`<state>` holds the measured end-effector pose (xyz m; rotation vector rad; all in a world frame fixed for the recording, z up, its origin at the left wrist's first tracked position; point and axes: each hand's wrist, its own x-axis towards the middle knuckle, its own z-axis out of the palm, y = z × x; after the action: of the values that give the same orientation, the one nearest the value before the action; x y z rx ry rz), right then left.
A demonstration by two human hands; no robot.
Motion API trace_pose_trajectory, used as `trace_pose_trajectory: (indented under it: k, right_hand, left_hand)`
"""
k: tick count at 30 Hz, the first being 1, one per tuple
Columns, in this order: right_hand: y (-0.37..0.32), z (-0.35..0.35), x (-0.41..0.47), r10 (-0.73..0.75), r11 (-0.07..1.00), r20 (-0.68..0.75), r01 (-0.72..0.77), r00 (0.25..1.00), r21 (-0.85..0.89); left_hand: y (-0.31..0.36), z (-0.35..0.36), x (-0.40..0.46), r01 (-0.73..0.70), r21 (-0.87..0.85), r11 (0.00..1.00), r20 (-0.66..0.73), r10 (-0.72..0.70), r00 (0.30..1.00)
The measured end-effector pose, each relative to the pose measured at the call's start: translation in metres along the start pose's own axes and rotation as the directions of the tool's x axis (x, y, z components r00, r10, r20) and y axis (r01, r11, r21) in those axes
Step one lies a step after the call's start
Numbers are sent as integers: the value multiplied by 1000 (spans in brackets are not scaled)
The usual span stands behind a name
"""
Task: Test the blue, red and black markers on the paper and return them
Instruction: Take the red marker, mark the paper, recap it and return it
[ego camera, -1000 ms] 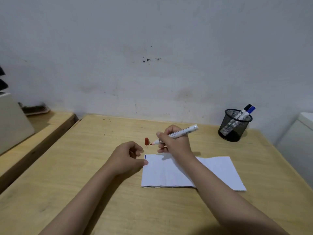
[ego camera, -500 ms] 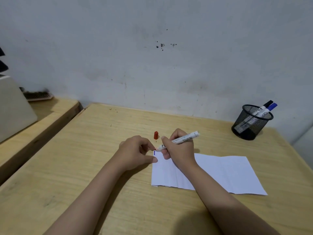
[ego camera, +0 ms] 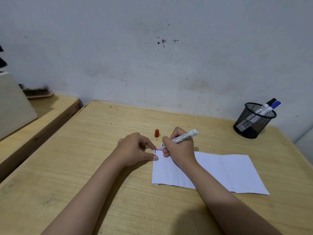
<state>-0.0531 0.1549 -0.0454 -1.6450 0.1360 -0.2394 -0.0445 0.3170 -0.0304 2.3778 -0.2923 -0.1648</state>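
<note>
My right hand (ego camera: pixel 179 147) grips the uncapped red marker (ego camera: pixel 183 137), white-bodied, with its red tip touching the top left corner of the white folded paper (ego camera: pixel 220 172). A short blue line (ego camera: pixel 155 151) is drawn beside the tip. My left hand (ego camera: pixel 135 149) rests on the desk with thumb and forefinger pressing the paper's left edge. The red cap (ego camera: pixel 156 133) stands upright on the desk just behind my hands. At the back right, a black mesh cup (ego camera: pixel 254 121) holds the blue marker (ego camera: pixel 275 105) and the black marker (ego camera: pixel 270 102), both capped.
The wooden desk (ego camera: pixel 84 167) meets a grey wall at its far edge. To the left, a lower wooden surface (ego camera: pixel 50 112) carries a beige box (ego camera: pixel 13 104) and a brush. A white object's edge shows at the far right.
My right hand lowered the red marker from above the desk until its tip reached the paper's top left corner. My left hand shifted right onto the paper's edge. The view moved closer.
</note>
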Motion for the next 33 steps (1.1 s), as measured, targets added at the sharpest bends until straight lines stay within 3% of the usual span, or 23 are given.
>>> trace_pose_trajectory:
  k: [11, 20, 26, 29, 33]
  right_hand:
    - [0, -1, 3, 37, 999, 39, -38, 999, 15]
    - [-8, -6, 3, 83, 948, -319, 24, 944, 318]
    - [-10, -9, 4, 148, 921, -388, 16, 910, 389]
    - [-18, -10, 6, 169, 897, -401, 28, 901, 440]
    - [-35, -18, 4, 138, 884, -415, 78, 899, 462]
  left_hand:
    - [-2, 1, 3, -19, 5, 1000, -11, 19, 1000]
    - [-5, 2, 3, -98, 47, 994, -31, 100, 995]
    - [2, 3, 17, -214, 20, 977, 94, 211, 973]
    - [11, 8, 35, -198, -47, 979, -61, 195, 979]
    - [25, 7, 53, -95, 146, 985, -94, 109, 990]
